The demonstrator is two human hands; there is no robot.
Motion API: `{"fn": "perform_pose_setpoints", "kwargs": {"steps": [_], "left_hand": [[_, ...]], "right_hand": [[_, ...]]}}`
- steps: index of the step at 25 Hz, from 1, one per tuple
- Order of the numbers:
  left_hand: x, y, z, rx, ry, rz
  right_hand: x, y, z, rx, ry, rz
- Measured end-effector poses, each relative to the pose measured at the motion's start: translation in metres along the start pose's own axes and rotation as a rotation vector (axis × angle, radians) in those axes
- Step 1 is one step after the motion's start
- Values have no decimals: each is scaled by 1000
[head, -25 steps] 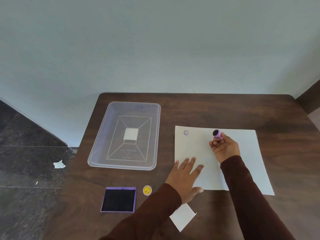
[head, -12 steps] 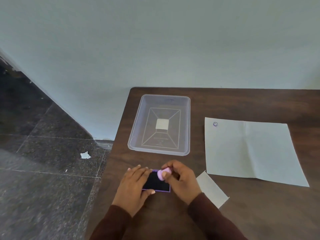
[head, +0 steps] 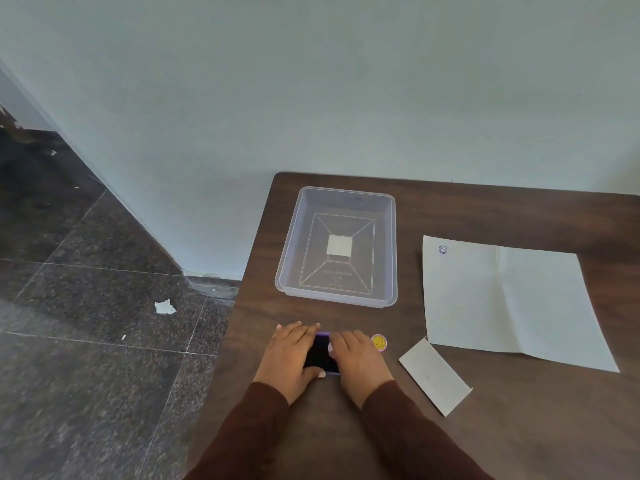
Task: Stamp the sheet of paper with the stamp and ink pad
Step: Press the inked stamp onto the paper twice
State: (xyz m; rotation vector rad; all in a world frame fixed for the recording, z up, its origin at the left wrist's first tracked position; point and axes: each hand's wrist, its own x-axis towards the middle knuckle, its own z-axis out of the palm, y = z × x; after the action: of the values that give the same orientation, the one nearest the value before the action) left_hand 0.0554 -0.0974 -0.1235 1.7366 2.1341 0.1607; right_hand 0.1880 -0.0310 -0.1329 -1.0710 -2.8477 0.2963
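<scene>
Head view, near to far. Left hand (head: 292, 358) flat, fingers spread, resting on the ink pad's (head: 320, 355) left edge; right hand (head: 356, 362) closed over the stamp (head: 330, 347), mostly hidden, pressed on the pad. Pad's long axis runs 6 to 12 o'clock. Yellow smiley cap (head: 379, 342) just beside, at 3 o'clock. Sheet of paper (head: 512, 306) at 2 o'clock, one smiley print near its far-left corner. Clear tray (head: 391, 254) at 12 o'clock. Dark wood bench (head: 519, 427); pale wall, dark tiled floor.
</scene>
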Motion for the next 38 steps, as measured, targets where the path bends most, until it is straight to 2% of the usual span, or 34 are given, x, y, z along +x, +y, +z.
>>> {"fn": "perform_pose_setpoints", "kwargs": {"steps": [2, 4, 6, 7, 9, 12, 13, 15, 18, 20, 25, 34, 38], "left_hand": [[1, -1, 0, 7, -3, 1], [1, -3, 3, 7, 7, 13], [0, -3, 3, -11, 32, 22], [-2, -4, 4, -6, 45, 30], [-5, -4, 7, 60, 90, 86], [-12, 15, 10, 88, 149, 185], [-14, 27, 12, 78, 149, 230], [-14, 58, 12, 109, 119, 310], [9, 114, 0, 132, -23, 383], [35, 144, -2, 105, -135, 367], [93, 185, 8, 165, -169, 354], [160, 203, 20, 260, -233, 221], [172, 204, 22, 270, -259, 180]], "right_hand": [[-1, 2, 8, 39, -42, -17], [2, 0, 7, 101, 37, -10], [6, 2, -3, 289, 95, 120], [6, 5, -10, 449, 89, 246], [-1, 13, -29, 1074, 34, 543], [-13, 33, -52, 1987, 266, 869], [-16, 42, -56, 2154, 342, 929], [-20, 60, -66, 2264, 443, 956], [-19, 102, -77, 2234, 547, 925], [-16, 135, -87, 2209, 588, 924], [3, 199, -100, 1890, 628, 1001], [42, 258, -83, 1043, 402, 914], [51, 266, -80, 807, 361, 841]]}}
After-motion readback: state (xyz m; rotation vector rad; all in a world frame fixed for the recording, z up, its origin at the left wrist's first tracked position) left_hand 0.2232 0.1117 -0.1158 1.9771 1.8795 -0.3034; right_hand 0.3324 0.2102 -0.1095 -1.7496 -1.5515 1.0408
